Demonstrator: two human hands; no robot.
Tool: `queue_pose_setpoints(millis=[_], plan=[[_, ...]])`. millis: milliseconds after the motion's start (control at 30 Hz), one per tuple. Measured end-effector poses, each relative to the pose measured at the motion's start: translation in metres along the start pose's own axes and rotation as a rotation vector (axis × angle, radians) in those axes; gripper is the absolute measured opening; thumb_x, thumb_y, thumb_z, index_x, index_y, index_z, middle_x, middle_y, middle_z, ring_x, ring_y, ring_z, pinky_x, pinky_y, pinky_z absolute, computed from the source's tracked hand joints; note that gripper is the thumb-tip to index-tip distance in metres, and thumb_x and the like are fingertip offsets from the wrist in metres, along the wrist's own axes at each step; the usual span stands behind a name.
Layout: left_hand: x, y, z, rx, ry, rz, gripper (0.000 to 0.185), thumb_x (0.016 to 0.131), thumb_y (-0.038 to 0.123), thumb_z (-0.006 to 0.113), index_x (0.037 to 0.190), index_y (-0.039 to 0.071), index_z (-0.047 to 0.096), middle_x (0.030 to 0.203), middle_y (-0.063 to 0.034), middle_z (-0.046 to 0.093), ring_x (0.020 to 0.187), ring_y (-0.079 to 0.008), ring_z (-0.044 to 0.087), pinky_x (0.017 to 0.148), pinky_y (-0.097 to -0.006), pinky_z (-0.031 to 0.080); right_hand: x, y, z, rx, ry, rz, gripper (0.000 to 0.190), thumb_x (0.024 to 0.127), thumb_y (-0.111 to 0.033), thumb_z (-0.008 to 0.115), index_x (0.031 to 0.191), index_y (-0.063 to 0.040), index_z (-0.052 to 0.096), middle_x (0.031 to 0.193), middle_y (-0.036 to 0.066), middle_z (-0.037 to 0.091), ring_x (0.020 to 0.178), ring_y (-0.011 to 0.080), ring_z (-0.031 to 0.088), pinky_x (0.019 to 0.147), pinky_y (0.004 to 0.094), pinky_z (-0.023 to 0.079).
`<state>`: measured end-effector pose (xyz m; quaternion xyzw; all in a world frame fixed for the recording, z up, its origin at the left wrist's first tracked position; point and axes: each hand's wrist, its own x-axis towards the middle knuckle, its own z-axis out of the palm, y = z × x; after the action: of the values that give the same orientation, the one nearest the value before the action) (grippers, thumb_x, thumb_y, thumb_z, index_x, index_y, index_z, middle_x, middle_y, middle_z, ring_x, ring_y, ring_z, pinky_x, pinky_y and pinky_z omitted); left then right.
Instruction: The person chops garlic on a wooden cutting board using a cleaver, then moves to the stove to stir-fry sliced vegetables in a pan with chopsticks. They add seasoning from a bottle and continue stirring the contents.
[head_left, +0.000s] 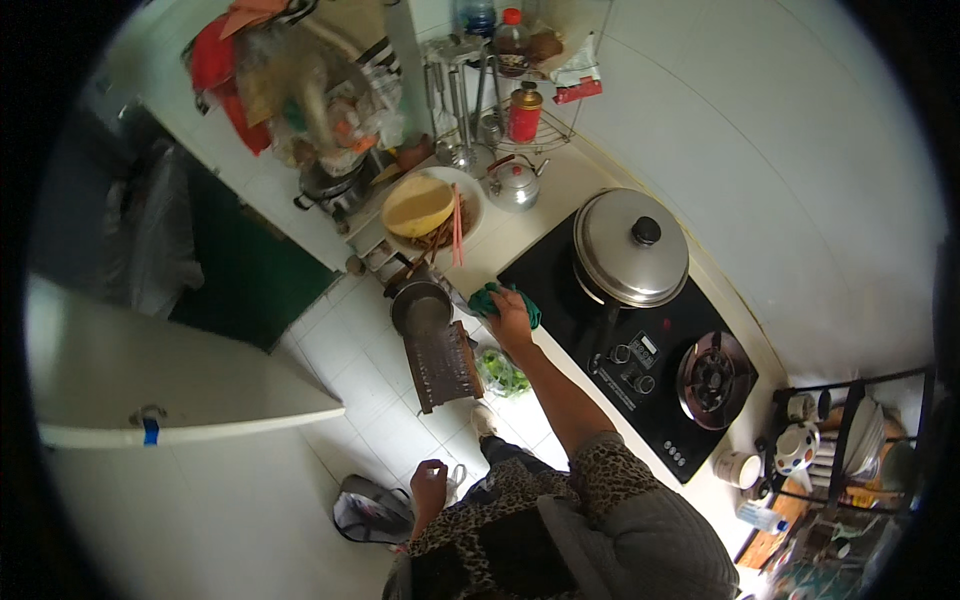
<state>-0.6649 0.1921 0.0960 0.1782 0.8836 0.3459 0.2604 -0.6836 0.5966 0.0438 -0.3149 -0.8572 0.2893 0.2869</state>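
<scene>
My right hand (511, 316) presses on a crumpled green cloth (531, 305) at the front edge of the pale counter, by the corner of the black gas hob (555, 262). On the hob, a pan with a domed metal lid (619, 247) covers one burner, and the other burner (714, 381) is bare. My left hand (430, 480) hangs low near my body with its fingers curled; whether it holds anything does not show. Beyond the cloth, a large white dish (474, 187) holds brown food, a yellow bowl (416, 206) and pink chopsticks (457, 232).
A small kettle (515, 187) stands near the wall rack. Below the counter edge are a saucepan (422, 309), a slatted wooden stool (444, 367) and a bag of green vegetables (501, 373). A grey bag (371, 510) rests on the floor. A dish rack (847, 442) stands at right.
</scene>
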Motion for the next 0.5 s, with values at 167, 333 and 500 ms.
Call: queue_pose_setpoints(millis=[167,333,500], plan=[[0.062,0.016,-0.016,-0.008,-0.03,0.054,0.02,0.083,0.019,0.07,0.096,0.003,0.069,0.095,-0.0124,0.072,0.09,-0.0287,0.068,0.084,-0.0386,0.051,0.049,-0.002,-0.046,-0.213,0.423,0.181,0.065,0.074,-0.001,0.063,0.137,-0.015,0.054,0.136,0.018,0.05,0.125,0.0412,0.045,0.104,0.0522,0.036],[0.095,0.036,-0.028,0.102,-0.083,0.09,0.02,0.083,0.019,0.071,0.096,0.003,0.07,0.094,-0.0125,0.072,0.089,-0.0281,0.068,0.083,-0.0385,0.052,0.088,0.03,-0.041,-0.554,0.364,0.567,0.054,0.087,-0.028,0.066,0.139,-0.021,0.053,0.141,0.013,0.048,0.135,0.0348,0.037,0.111,0.0609,0.027],[0.102,0.021,-0.026,0.23,-0.236,0.154,0.021,0.083,0.021,0.071,0.095,0.003,0.07,0.092,-0.0129,0.072,0.089,-0.0287,0.069,0.082,-0.0396,0.053,0.065,0.047,-0.024,-0.58,0.368,0.479,0.048,0.09,-0.031,0.061,0.136,-0.017,0.055,0.144,0.013,0.047,0.136,0.0361,0.037,0.113,0.0618,0.024]])
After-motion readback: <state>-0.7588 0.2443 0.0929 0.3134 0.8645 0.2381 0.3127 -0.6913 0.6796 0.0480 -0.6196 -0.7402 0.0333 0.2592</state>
